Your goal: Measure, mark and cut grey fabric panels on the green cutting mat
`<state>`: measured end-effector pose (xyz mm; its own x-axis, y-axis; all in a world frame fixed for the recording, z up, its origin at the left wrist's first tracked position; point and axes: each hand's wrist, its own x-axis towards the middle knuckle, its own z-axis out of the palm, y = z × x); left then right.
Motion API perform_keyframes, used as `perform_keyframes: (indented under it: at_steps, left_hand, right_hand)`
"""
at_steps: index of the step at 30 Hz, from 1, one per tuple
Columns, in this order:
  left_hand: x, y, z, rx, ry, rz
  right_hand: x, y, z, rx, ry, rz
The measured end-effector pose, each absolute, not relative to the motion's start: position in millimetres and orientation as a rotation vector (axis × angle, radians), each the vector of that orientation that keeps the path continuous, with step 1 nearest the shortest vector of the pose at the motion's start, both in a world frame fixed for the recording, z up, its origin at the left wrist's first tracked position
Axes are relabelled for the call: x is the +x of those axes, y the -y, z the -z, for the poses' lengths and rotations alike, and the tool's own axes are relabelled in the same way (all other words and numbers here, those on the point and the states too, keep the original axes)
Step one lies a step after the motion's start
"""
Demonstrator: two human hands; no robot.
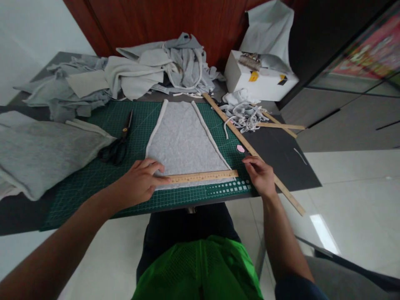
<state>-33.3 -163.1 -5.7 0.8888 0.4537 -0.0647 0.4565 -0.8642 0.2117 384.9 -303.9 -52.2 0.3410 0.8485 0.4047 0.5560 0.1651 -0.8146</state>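
A grey fabric panel (184,137) with pale rolled side edges lies flat on the green cutting mat (140,121), wider toward me. A short wooden ruler (203,176) lies across its near end. My left hand (140,179) presses down on the ruler's left end, thumb on the wood and fingers bent over the fabric. My right hand (260,174) is just past the ruler's right end, beside a long wooden stick (237,132). Its fingers are closed in a pinch; whatever is between them is hidden. A flat pink piece (240,148) sits on the mat nearby.
Black-handled scissors (117,146) lie left of the panel, by another grey fabric piece (53,152). Fabric scraps (137,71) are heaped along the back. Thin trimmings (245,114), crossed wooden strips (281,125) and a white box (259,81) occupy the right side.
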Motion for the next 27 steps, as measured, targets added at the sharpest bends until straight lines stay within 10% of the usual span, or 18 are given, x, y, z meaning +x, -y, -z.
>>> perform_keyframes:
  at_steps: [27]
  left_hand:
    - [-16.6,180.2,2.8,2.875,-0.667,-0.186]
  right_hand:
    - [415.7,251.3,53.2,-2.11,1.533,0.207]
